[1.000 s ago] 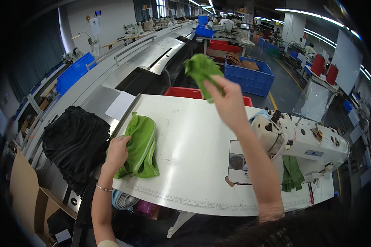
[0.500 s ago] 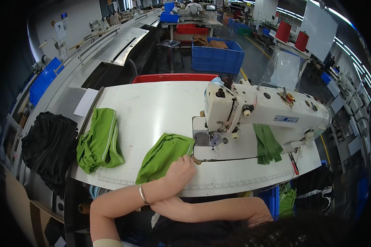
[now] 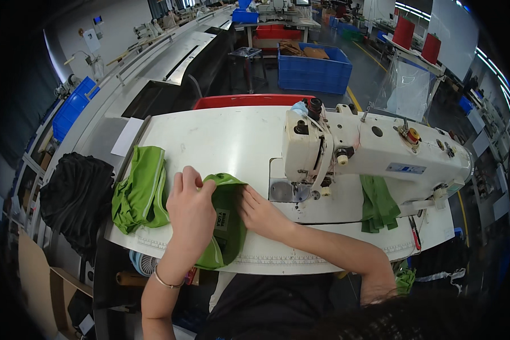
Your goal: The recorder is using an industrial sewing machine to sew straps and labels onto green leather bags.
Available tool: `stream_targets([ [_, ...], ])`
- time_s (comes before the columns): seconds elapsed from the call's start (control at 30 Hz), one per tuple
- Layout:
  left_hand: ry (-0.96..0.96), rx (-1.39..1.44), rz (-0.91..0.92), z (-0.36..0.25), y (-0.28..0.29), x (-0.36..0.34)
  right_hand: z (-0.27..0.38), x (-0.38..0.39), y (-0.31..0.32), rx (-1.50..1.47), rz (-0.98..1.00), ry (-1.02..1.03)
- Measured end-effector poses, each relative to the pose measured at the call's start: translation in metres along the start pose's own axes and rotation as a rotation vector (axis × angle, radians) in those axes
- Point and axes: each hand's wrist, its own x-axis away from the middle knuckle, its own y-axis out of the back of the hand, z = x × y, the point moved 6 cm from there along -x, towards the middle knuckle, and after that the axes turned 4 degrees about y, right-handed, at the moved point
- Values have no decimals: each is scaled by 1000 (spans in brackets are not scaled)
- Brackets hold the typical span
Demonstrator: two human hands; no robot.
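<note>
A green cloth piece stands partly spread between my hands at the front of the sewing table. Its darker inner side faces me and bears a small printed label. My left hand, with a bracelet on its wrist, pinches the upper left edge with bent fingers. My right hand holds the right edge, its fingers together along the cloth and its thumb hidden. Just right of the hands is the white sewing machine; no cloth from my hands lies under its needle.
Another green cloth piece lies on the table's left, beside a black cloth pile. Green strips hang by the machine arm, near red-handled snips. Beyond the table stand a red bin and a blue crate.
My crossed forearms have come apart. The left hand has moved left and up, the right hand up to the cloth's right edge. The cloth, flat before, is now raised and spread.
</note>
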Motion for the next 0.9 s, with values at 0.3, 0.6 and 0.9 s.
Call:
stream_targets([
  [0.3,-116,27,119,5,-54,-35,42,3,23,-266,-22,-104],
  [0.6,-352,-129,47,-21,-119,-41,31,0,-8,-714,32,-66],
  [0.9,-354,482,189,-33,-170,-41,5,104,39,-910,71,80],
])
